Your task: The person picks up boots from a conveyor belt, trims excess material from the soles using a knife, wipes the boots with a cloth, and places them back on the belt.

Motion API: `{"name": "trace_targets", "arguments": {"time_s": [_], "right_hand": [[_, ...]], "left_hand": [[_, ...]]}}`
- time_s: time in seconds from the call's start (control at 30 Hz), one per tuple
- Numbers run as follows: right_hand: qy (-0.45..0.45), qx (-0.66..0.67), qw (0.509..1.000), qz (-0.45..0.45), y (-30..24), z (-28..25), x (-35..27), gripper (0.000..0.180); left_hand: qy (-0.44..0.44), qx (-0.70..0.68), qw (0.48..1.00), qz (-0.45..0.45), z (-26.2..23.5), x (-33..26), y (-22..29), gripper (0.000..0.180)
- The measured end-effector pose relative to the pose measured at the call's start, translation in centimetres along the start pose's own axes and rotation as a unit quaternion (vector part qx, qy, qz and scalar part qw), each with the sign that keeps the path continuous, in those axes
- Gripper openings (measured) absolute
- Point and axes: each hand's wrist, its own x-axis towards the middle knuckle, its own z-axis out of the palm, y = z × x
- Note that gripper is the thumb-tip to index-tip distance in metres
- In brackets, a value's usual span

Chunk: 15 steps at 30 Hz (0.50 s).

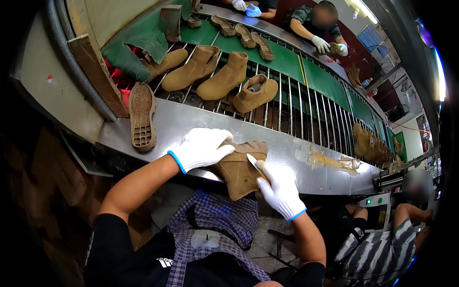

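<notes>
A tan suede ankle boot (237, 178) is held over the near edge of the metal ledge, its sole (254, 148) facing away from me and its shaft toward me. My left hand (203, 149), in a white knit glove with a blue cuff, is closed around the toe end. My right hand (282, 187), gloved alike, is closed at the boot's other side. From its fingers a slim tool with a pale pointed tip (252, 160) reaches the seam between sole and upper; its exact kind is unclear. A loose brown sole (142, 117) lies left of my left hand, tread up.
Beyond the metal ledge (315, 165) runs a roller conveyor (296, 107) carrying several tan boots (224, 76). Loose soles (243, 36) lie on its green belt (282, 57). At left stands a machine housing (60, 81). Co-workers sit across the line and at right.
</notes>
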Motion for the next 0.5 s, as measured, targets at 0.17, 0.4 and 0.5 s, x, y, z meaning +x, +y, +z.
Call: {"name": "trace_targets", "arguments": {"time_s": [0.17, 0.4, 0.5], "right_hand": [[-0.060, 0.344, 0.919, 0.183, 1.1, 4.4, 1.1, 0.055], [-0.108, 0.642, 0.698, 0.298, -2.3, 3.9, 1.7, 0.058], [-0.057, 0.259, 0.959, 0.095, 1.0, 3.7, 0.2, 0.057]], "left_hand": [[-0.021, 0.001, 1.000, -0.004, -0.7, 0.1, 1.1, 0.049], [0.003, -0.002, 1.000, -0.016, -0.2, -0.5, -0.4, 0.049], [0.005, -0.013, 1.000, 0.003, 0.0, -0.4, -0.4, 0.046]]}}
